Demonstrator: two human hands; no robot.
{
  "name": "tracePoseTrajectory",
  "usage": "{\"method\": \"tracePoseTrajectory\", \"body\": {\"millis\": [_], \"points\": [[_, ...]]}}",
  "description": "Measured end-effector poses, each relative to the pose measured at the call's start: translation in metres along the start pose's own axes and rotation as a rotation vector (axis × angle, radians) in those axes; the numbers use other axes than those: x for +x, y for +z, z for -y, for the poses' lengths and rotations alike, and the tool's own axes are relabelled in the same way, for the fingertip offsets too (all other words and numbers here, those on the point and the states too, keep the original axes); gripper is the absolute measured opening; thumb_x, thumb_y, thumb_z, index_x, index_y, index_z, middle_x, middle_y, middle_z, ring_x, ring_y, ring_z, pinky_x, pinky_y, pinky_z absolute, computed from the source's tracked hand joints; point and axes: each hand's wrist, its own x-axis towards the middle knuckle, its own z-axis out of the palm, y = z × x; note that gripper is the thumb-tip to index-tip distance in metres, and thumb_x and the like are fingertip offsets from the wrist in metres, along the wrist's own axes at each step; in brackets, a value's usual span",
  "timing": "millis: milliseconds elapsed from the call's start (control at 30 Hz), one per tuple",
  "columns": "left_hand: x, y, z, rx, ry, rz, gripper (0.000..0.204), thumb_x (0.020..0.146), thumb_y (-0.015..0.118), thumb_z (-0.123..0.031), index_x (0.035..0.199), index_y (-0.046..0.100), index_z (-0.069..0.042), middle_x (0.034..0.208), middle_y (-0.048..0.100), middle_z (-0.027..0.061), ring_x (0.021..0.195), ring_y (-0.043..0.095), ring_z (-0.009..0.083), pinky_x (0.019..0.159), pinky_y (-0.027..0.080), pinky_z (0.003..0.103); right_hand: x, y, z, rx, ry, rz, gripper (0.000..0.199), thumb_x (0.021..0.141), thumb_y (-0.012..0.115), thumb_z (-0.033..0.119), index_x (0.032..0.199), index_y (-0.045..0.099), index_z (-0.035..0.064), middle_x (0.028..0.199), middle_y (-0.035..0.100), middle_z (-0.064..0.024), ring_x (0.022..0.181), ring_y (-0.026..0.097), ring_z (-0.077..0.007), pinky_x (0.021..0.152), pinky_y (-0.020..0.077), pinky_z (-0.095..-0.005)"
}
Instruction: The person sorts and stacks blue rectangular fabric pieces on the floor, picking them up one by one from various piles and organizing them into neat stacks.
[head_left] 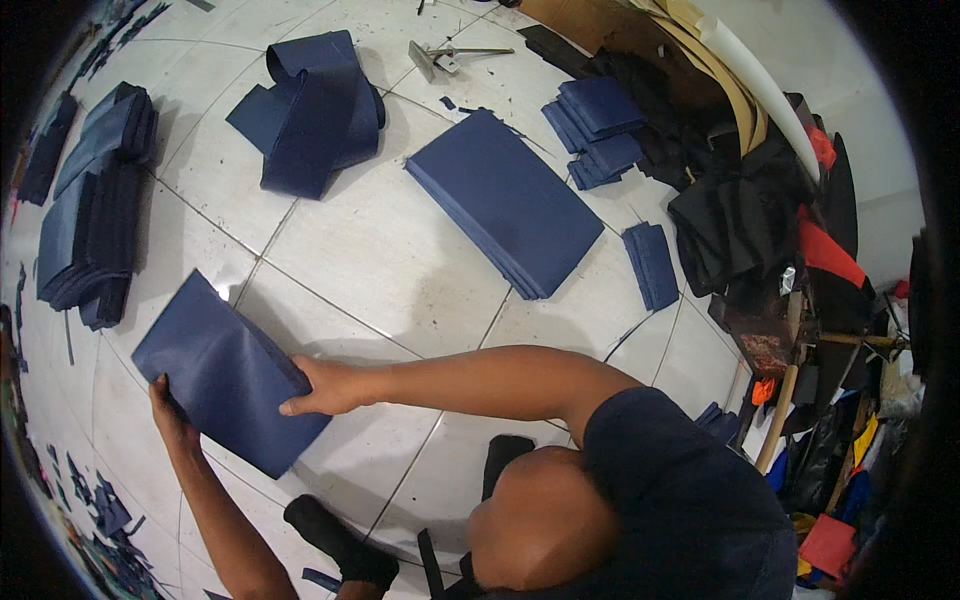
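A thin stack of rectangular navy-blue fabric sheets lies slanted between my two hands over the tiled floor at the left. My left hand grips its near left edge, the fingertips on the upper side. On the opposite edge, my right hand is closed with the thumb resting on top and the other fingers mostly hidden. The top sheet bulges slightly in the middle. Right of centre lies a thicker stack of the same blue sheets, its layered edges turned toward me.
Tall piles of folded blue fabric stand far left. A loose folded blue strip lies at the back, near a metal tool. Small blue stacks sit by black cloth at right. Scraps litter the lower left.
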Motion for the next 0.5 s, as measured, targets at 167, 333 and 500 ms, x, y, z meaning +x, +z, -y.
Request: {"method": "tracePoseTrajectory", "body": {"millis": [167, 333, 500], "points": [[0.065, -0.036, 0.045, -0.009, -0.139, -0.004, 0.059, 0.093, 0.058, -0.034, 0.141, 0.045, -0.003, 0.141, 0.05, 0.0148, 0.128, 0.048, 0.0311, 0.111, 0.035, 0.041, -0.042, -0.027, -0.024, 0.009, 0.046, 0.089, 0.074, 0.087, 0.072, 0.047, 0.135, 0.049, -0.0037, 0.125, 0.061, -0.0237, 0.108, 0.063, -0.0305, 0.093, 0.0494, -0.0379], [0.066, -0.055, 0.02, 0.438, -0.126, 0.047, 0.081, 0.086, 0.064, -0.049, 0.142, 0.044, 0.007, 0.142, 0.05, 0.023, 0.132, 0.048, 0.0349, 0.112, 0.034, 0.043, -0.153, -0.116, -0.035, -0.139, -0.106, -0.41, 0.026, 0.091, 0.073, 0.02, 0.111, 0.066, 0.0053, 0.1, 0.067, -0.0069, 0.089, 0.063, -0.0146, 0.082, 0.0513, -0.0299], [0.07, 0.025, -0.024, 1.172, 0.677, -0.625, 0.073, 0.087, 0.068, -0.041, 0.134, 0.051, 0.012, 0.14, 0.051, 0.0286, 0.131, 0.048, 0.0388, 0.11, 0.037, 0.043, -0.254, -0.22, -0.06, -0.795, 0.031, -0.991, 0.027, 0.089, 0.07, 0.019, 0.114, 0.067, 0.0086, 0.118, 0.062, -0.0091, 0.11, 0.059, -0.0248, 0.097, 0.0465, -0.0386]]}}
